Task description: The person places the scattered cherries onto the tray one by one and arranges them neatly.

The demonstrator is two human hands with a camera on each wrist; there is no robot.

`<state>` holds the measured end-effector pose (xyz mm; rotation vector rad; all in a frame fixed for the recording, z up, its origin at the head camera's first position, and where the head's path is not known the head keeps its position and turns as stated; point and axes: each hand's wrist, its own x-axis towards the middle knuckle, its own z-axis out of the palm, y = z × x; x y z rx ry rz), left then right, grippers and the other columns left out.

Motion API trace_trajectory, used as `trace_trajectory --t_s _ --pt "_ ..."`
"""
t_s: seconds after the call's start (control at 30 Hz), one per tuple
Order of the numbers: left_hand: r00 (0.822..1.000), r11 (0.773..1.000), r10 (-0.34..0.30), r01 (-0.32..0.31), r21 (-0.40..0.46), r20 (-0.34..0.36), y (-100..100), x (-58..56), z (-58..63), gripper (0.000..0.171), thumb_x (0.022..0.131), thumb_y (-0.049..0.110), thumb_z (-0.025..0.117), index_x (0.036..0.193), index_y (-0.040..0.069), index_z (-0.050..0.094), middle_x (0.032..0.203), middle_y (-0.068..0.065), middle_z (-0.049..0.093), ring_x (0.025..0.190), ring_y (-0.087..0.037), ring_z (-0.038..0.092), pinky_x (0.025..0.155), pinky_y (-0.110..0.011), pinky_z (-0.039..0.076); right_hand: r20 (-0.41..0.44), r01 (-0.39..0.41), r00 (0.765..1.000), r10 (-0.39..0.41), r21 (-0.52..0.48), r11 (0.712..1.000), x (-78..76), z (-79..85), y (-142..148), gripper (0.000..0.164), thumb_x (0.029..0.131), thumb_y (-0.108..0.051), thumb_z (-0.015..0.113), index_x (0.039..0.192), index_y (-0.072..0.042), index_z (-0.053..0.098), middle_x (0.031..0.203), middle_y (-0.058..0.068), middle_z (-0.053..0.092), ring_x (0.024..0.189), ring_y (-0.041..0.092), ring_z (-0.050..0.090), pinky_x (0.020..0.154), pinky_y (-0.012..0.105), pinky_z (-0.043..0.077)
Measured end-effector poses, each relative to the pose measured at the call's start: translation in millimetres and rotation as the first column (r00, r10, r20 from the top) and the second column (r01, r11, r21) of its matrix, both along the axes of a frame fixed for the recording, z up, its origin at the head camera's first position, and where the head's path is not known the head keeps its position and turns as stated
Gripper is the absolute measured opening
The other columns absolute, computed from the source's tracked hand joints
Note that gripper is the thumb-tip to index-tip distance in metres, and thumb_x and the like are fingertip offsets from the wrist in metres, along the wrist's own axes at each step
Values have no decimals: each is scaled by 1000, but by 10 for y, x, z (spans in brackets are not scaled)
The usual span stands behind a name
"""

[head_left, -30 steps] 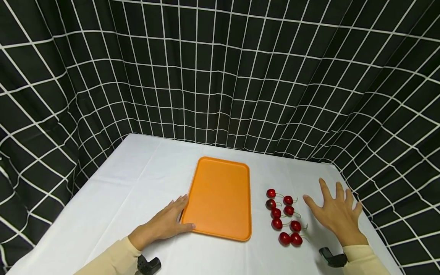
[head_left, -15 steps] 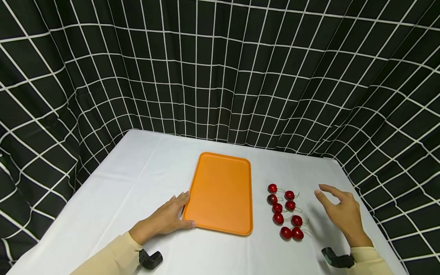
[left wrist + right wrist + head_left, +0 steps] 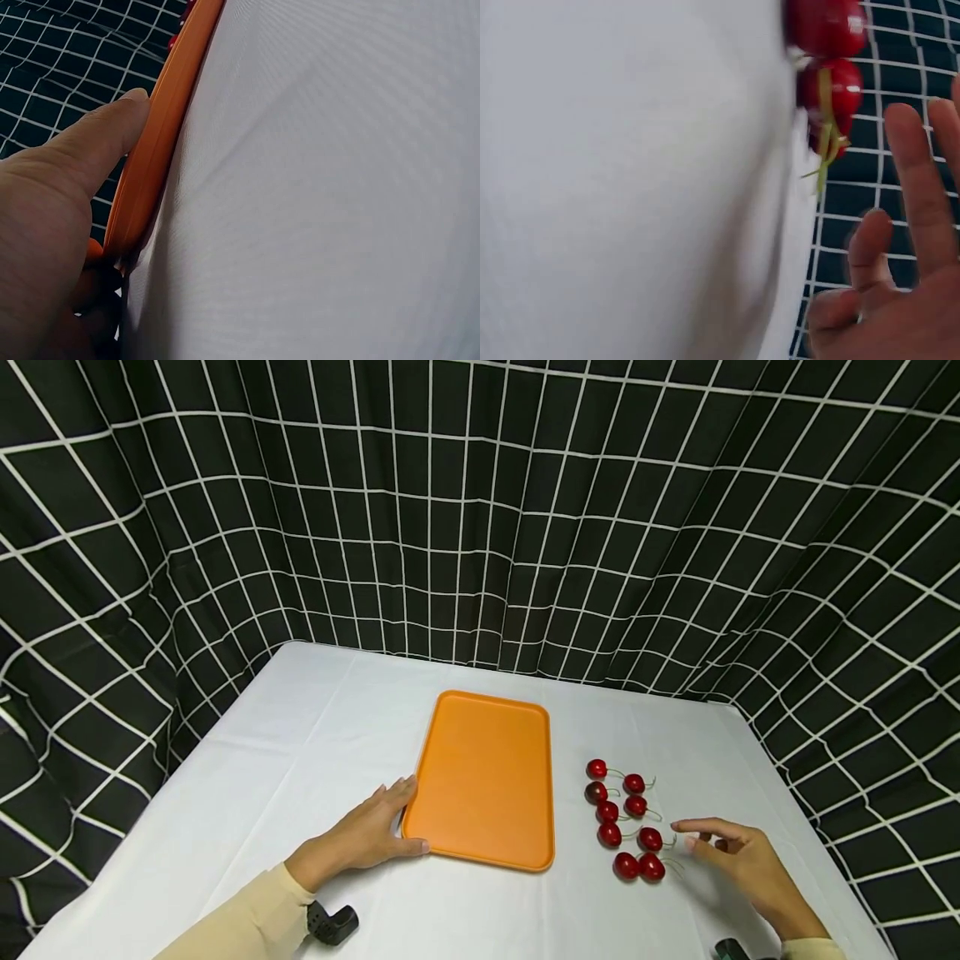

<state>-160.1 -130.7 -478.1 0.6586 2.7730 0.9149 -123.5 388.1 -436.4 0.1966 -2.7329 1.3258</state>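
My left hand (image 3: 366, 837) rests at the near left corner of an orange tray (image 3: 487, 777). Its straight fingers lie along the tray's left edge, and the thumb (image 3: 112, 131) touches the near rim. To the right of the tray, several red cherries (image 3: 609, 835) with green stems lie on the white cloth in two loose columns. My right hand (image 3: 742, 860) hovers just right of them, holding nothing. Its index finger points at the stem of a cherry (image 3: 649, 839), a small gap apart. In the right wrist view, cherries (image 3: 836, 86) show past the cloth, beside loosely bent fingers (image 3: 919, 180).
A white cloth (image 3: 300, 760) covers the table. Black curtains (image 3: 465, 527) with a white grid stand around its back and sides. A dark device (image 3: 332, 925) is strapped at the left wrist, and another (image 3: 731, 950) at the right wrist.
My right hand has come from spread fingers farther right, lower and leftward to the cherries' stems. The left hand stays on the tray. The head view has tilted slightly.
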Motion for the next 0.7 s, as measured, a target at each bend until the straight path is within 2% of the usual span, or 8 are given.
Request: trace_trajectory --t_s 0.13,0.23,0.33,0.57,0.7 --pt "1000 1000 -5 5 -6 -5 1 -5 -4 105 77 65 68 149 -1 30 155 -11 25 142 -27 20 115 -48 14 121 -19 993 15 35 999 51 -141 42 21 87 -16 73 105 -5 75 93 5 70 71 15 50 55 29 39" --pt "1000 1000 -6 6 -14 -3 1 -7 -9 106 77 66 67 150 0 29 156 -10 24 142 -26 19 116 -46 13 180 -15 984 7 42 999 63 -189 53 23 85 -17 75 105 -5 75 98 3 70 74 13 54 57 27 42" --pt "1000 1000 -3 3 -14 8 -5 -3 -17 106 77 67 67 150 0 29 156 -10 24 143 -25 18 116 -46 13 188 -32 982 21 56 998 63 -203 50 22 85 -16 75 104 -5 75 100 4 71 80 10 56 61 25 45" --pt "1000 1000 -13 13 -2 6 -5 -6 -16 105 78 65 68 150 -1 28 156 -11 23 143 -25 17 116 -44 11 154 -67 987 50 110 992 40 -223 21 16 82 -10 76 98 -8 76 95 1 71 80 7 57 63 23 47" --pt "1000 1000 -17 17 0 6 -4 -7 -18 105 78 65 67 150 -1 28 156 -10 23 143 -25 17 116 -44 11 145 -73 988 58 104 992 37 -244 -1 14 81 -6 76 96 -7 76 93 1 70 79 7 57 64 22 47"
